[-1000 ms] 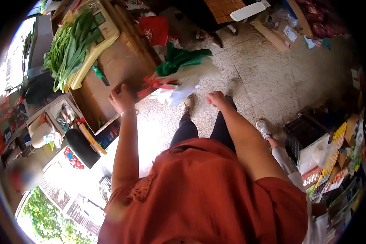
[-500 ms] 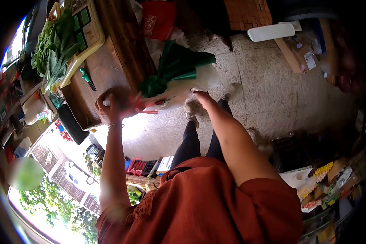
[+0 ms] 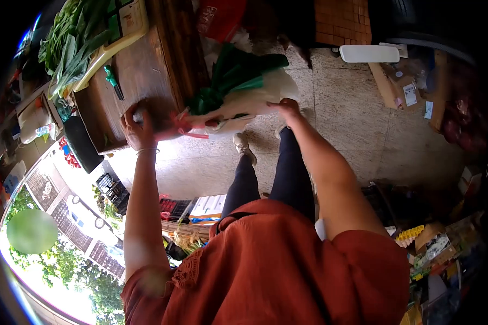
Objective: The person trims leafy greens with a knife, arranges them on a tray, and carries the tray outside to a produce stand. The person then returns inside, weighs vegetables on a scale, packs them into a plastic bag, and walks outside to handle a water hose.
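Since the earliest frame, the right hand [image 3: 285,107] has moved from a loose curl near the clear bag [image 3: 249,103] onto the bag's edge, while the left hand [image 3: 137,127] has shifted slightly and is now curled over the near edge of the bench [image 3: 138,65]. With thumb and fingers close together, the right hand pinches the clear bag's rim. Fingers on the left hand are bent round, with something pale showing between them, but the spot beside them is blurred and I cannot tell what that grip holds. Off the bench's right edge, near its near right corner, the clear bag spreads out between the two hands; a bunched green bag [image 3: 222,81] lies against it on the far side, and red strips [image 3: 188,125] show at the end nearer the left hand. On the bench, a green-handled tool [image 3: 111,80] lies between the left hand and the scale [image 3: 135,19], which stands toward the far left corner with leafy greens [image 3: 73,43] heaped over its left side. Beyond the bench's right edge is a red bag [image 3: 220,19]. Pale shoes [image 3: 243,145] stand on the tiled floor [image 3: 352,116] below the clear bag.
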Tool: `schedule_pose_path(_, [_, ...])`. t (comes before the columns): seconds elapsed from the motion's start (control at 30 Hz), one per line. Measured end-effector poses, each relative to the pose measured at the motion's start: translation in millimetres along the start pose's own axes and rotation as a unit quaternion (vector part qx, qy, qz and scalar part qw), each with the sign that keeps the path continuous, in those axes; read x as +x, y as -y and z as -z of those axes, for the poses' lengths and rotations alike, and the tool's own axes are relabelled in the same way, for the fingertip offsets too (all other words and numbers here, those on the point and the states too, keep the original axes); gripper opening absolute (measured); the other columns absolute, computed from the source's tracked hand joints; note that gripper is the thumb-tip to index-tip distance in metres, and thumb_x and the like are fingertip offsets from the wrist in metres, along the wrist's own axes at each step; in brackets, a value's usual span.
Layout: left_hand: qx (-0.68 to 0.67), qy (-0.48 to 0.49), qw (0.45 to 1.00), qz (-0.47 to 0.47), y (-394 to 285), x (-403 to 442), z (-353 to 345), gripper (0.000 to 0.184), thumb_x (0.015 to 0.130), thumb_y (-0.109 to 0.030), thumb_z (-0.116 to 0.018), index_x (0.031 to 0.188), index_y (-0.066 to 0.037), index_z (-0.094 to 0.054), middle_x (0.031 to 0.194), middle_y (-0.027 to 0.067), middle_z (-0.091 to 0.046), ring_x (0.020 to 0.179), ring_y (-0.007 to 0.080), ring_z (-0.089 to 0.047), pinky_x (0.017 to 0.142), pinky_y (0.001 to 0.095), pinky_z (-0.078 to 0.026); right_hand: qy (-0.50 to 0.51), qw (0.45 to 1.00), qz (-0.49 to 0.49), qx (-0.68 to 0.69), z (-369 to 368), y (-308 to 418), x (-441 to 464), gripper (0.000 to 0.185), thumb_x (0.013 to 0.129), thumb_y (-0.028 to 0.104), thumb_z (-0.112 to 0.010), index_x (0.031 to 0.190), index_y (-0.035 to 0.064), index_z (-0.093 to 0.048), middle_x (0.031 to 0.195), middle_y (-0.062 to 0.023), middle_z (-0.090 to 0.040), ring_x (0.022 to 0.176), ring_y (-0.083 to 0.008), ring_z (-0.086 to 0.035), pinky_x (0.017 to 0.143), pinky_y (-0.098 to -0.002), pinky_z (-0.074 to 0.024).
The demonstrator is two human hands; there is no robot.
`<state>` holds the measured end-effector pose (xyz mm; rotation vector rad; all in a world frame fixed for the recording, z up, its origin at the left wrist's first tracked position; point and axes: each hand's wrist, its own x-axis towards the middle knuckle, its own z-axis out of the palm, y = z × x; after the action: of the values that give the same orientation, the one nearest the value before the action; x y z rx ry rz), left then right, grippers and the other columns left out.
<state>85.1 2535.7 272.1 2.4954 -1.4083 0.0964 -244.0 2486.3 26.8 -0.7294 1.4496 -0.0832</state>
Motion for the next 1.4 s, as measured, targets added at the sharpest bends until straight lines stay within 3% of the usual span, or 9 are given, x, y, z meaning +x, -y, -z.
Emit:
schedule_pose_path(0.13, [0.03,-0.008,0.999,-0.017,-5,1,2,0.029,0.072,-0.022,-0.058,0.098,-0.01,-0.057,0.097,0.0124,-0.054,0.092,0.0303,-0.051,0.08,0.0391,-0.041,0.062,0.997,0.046,-0.016,87,8,-55,0.027,0.065,0.025,-0.074,0.063,0.0048,-0.057,0.06,0.0007,-0.053,0.055,-0.0085,-0.045,0.052,-0.0244,-0.0362])
schedule_pose_path(0.47, [0.085,-0.004,0.995,0.055,-15,1,3,0.031,0.071,-0.031,-0.056,0.098,-0.016,-0.057,0.104,0.011,-0.053,0.098,0.0289,-0.049,0.084,0.0393,-0.039,-0.061,0.916,0.24,-0.316,125,55,-122,0.025,0.074,0.028,-0.061,0.077,0.0038,-0.064,0.066,-0.0122,-0.06,0.057,-0.0258,-0.054,0.058,-0.0332,-0.0437])
schedule_pose_path(0.63, [0.072,-0.012,0.996,0.058,-16,-1,5,0.031,0.072,-0.033,-0.055,0.098,-0.017,-0.057,0.104,0.01,-0.053,0.099,0.0281,-0.049,0.084,0.0391,-0.039,-0.072,0.981,0.144,-0.11,136,66,-136,0.024,0.068,0.025,-0.071,0.068,0.0031,-0.061,0.064,-0.0059,-0.059,0.057,-0.0138,-0.053,0.054,-0.0264,-0.0425])
schedule_pose_path(0.93, [0.084,-0.013,0.992,0.096,-31,-5,13,0.029,0.073,-0.033,-0.053,0.096,-0.016,-0.059,0.105,0.008,-0.054,0.1,0.0267,-0.049,0.084,0.0381,-0.039,0.004,0.97,0.242,0.017,150,135,-161,0.021,0.069,0.013,-0.071,0.071,0.0075,-0.051,0.063,0.0001,-0.055,0.051,-0.0062,-0.045,0.046,-0.0188,-0.0367])
schedule_pose_path(1.03, [0.09,-0.005,0.99,0.111,-33,-4,13,0.03,0.073,-0.033,-0.053,0.097,-0.015,-0.058,0.105,0.0088,-0.053,0.1,0.0271,-0.049,0.085,0.038,-0.038,0.03,0.976,0.217,0.011,144,119,-146,0.02,0.07,0.015,-0.07,0.071,0.0079,-0.052,0.062,-0.0003,-0.054,0.048,-0.0073,-0.045,0.043,-0.0197,-0.0366])
schedule_pose_path(1.2, [0.094,-0.008,0.989,0.111,-33,0,11,0.029,0.073,-0.031,-0.054,0.097,-0.015,-0.058,0.105,0.0093,-0.053,0.099,0.0272,-0.048,0.084,0.0379,-0.039,0.081,0.97,-0.036,-0.226,114,65,-114,0.017,0.073,0.016,-0.064,0.082,0.0031,-0.058,0.065,-0.0063,-0.057,0.049,-0.0125,-0.052,0.041,-0.0245,-0.0402])
schedule_pose_path(1.3, [0.076,-0.012,0.994,0.082,-31,-1,11,0.026,0.073,-0.027,-0.055,0.095,-0.014,-0.057,0.102,0.0077,-0.052,0.099,0.0269,-0.048,0.084,0.0376,-0.038,0.107,0.885,-0.145,-0.429,99,45,-60,0.019,0.077,0.017,-0.057,0.09,0.0031,-0.057,0.07,-0.0114,-0.06,0.056,-0.0186,-0.058,0.047,-0.0301,-0.0449])
schedule_pose_path(1.37, [0.074,-0.017,0.994,0.079,-31,-1,10,0.026,0.073,-0.027,-0.055,0.095,-0.014,-0.056,0.102,0.0074,-0.052,0.099,0.0269,-0.048,0.084,0.0375,-0.038,-0.122,0.818,0.109,-0.551,89,54,-17,0.018,0.079,0.014,-0.05,0.091,0.0025,-0.058,0.08,-0.0152,-0.062,0.073,-0.0275,-0.06,0.061,-0.0357,-0.0476])
schedule_pose_path(1.4, [0.07,-0.022,0.995,0.071,-29,-1,10,0.025,0.073,-0.026,-0.055,0.095,-0.014,-0.056,0.101,0.0071,-0.052,0.099,0.0269,-0.048,0.085,0.0374,-0.038,-0.187,0.852,0.169,-0.459,78,78,-22,0.018,0.08,0.014,-0.05,0.091,0.0031,-0.058,0.083,-0.0156,-0.062,0.079,-0.0294,-0.059,0.067,-0.0362,-0.0467])
